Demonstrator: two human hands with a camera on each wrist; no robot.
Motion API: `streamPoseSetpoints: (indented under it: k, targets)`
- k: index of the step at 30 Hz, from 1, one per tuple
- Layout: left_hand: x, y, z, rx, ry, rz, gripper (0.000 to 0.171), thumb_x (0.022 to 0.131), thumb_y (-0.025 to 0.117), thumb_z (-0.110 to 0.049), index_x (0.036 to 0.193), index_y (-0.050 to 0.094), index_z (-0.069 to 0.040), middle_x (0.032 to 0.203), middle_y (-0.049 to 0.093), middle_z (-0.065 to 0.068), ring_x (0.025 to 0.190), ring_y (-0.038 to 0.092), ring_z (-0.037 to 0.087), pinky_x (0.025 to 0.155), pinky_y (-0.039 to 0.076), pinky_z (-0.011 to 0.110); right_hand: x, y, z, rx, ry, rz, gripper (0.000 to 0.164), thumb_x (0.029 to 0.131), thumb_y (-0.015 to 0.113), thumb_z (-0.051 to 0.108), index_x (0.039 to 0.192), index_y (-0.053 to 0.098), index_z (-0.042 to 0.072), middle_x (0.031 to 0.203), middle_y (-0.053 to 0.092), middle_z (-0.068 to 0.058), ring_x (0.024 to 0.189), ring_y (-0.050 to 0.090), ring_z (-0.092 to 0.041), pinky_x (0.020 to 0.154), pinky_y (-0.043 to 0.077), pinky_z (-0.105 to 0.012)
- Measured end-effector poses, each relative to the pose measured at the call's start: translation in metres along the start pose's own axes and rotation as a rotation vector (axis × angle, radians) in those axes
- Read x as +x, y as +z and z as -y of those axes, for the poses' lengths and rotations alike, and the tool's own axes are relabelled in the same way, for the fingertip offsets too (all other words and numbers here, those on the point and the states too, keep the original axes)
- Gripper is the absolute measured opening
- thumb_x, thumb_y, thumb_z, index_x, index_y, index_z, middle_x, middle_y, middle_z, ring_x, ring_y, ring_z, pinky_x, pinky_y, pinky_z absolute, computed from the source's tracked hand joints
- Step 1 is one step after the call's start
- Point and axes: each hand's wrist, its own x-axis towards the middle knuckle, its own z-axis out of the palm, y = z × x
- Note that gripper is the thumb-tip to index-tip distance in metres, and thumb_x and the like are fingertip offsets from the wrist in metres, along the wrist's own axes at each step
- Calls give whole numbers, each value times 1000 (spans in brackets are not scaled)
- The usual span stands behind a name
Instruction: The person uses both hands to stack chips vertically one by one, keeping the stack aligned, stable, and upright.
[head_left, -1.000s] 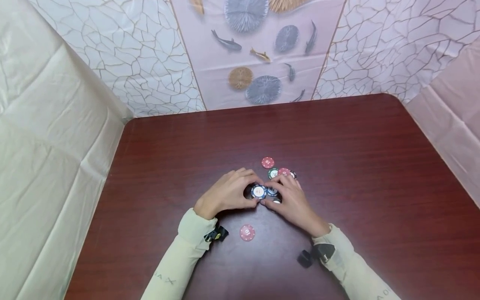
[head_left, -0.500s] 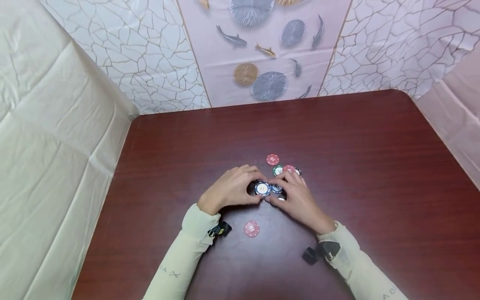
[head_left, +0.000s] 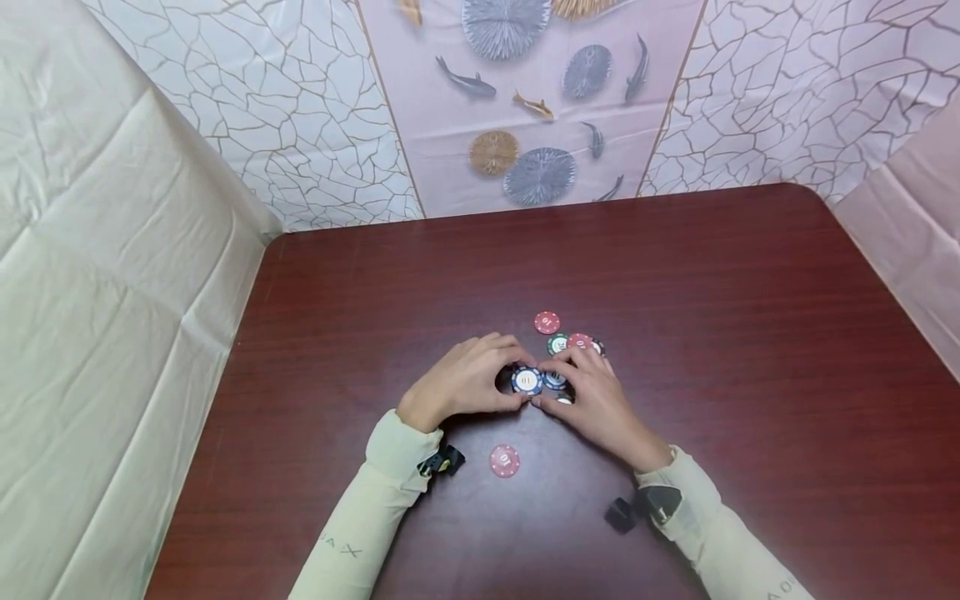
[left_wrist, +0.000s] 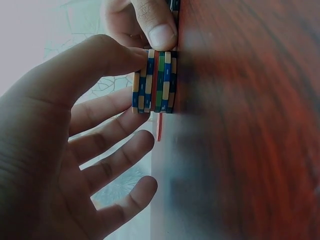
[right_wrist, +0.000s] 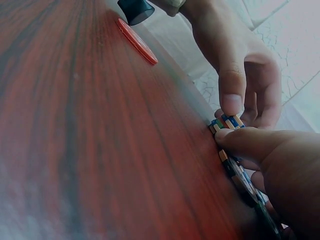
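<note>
A short stack of poker chips (head_left: 527, 382), with a blue-and-white chip on top, stands on the table between both hands. In the left wrist view the stack's (left_wrist: 155, 85) striped edges show blue, cream, red and green. My left hand (head_left: 474, 377) pinches the stack between thumb and fingertips from the left, its other fingers spread. From the right, my right hand (head_left: 598, 402) holds the stack's lower part with thumb and forefinger. Under the right hand's arch lie a blue chip (head_left: 555, 380) and a partly hidden white-centred chip (head_left: 564, 400).
Beyond the hands lie a red chip (head_left: 547, 322), a green chip (head_left: 557, 343), another red chip (head_left: 579, 341) and a dark chip (head_left: 597, 346). One more red chip (head_left: 505, 461) lies nearer, between the forearms. Fabric walls (head_left: 337, 108) border the brown table (head_left: 360, 292).
The head view has shifted slightly, so everything appears a little farther right. Both hands stay around the chip stack with almost no movement.
</note>
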Motion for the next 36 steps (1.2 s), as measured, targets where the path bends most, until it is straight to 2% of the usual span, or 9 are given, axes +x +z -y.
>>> streamPoseSetpoints:
  k: [6, 10, 14, 17, 21, 26, 32, 36]
  targets:
    - [0, -1, 0, -28, -13, 10, 41, 89, 80, -42, 126, 74, -25, 118, 67, -10, 108, 61, 9, 93, 53, 34, 0, -1, 0, 0, -6, -1, 46, 85, 88, 33, 123, 75, 10, 119, 64, -9, 117, 54, -32, 101, 38, -55]
    - [-2, -4, 0, -83, -35, 21, 42, 90, 78, -44, 127, 73, -26, 117, 66, -11, 104, 59, 8, 89, 52, 32, -1, 0, -1, 0, -3, 0, 45, 85, 87, 32, 123, 75, 11, 120, 64, -8, 118, 53, -31, 101, 38, -55]
    - [-5, -11, 0, -113, -41, 0, 43, 93, 75, -48, 130, 72, -26, 119, 66, -12, 104, 58, 7, 90, 51, 30, 1, 0, -1, 8, 0, 13, 45, 86, 87, 32, 124, 75, 12, 119, 63, -8, 126, 53, -34, 115, 31, -63]
    - [-9, -16, -2, -123, -34, -27, 45, 94, 74, -48, 132, 71, -25, 122, 67, -13, 109, 59, 6, 96, 51, 30, 2, 0, -1, 15, -2, 18, 44, 86, 87, 31, 123, 75, 11, 118, 63, -8, 132, 53, -37, 120, 21, -69]
    - [-15, -20, -8, -146, -37, -44, 40, 97, 73, -41, 132, 71, -22, 123, 67, -11, 111, 60, 7, 98, 52, 33, 1, -1, -3, 11, -10, 8, 43, 86, 87, 31, 123, 75, 11, 118, 63, -8, 124, 54, -35, 114, 31, -63]
    - [-30, -24, -16, -234, -80, -74, 30, 103, 70, -28, 131, 72, -18, 118, 68, -6, 103, 64, 8, 89, 55, 35, 2, 0, -4, 1, -21, -9, 44, 85, 88, 32, 122, 76, 12, 119, 64, -8, 114, 53, -30, 100, 39, -54]
    - [-56, -15, -26, -430, -143, -103, 30, 99, 74, -14, 129, 74, -8, 110, 75, 1, 91, 66, 9, 81, 56, 31, 1, 1, -5, -7, -17, -8, 45, 84, 89, 33, 122, 76, 12, 119, 64, -8, 114, 54, -30, 100, 40, -52]
    - [-72, -4, -34, -478, -204, -87, 33, 95, 78, -10, 127, 75, -6, 108, 76, 2, 91, 66, 13, 82, 55, 29, 2, 1, -5, -3, -26, -19, 44, 84, 89, 32, 121, 76, 12, 118, 64, -9, 116, 54, -32, 101, 39, -54]
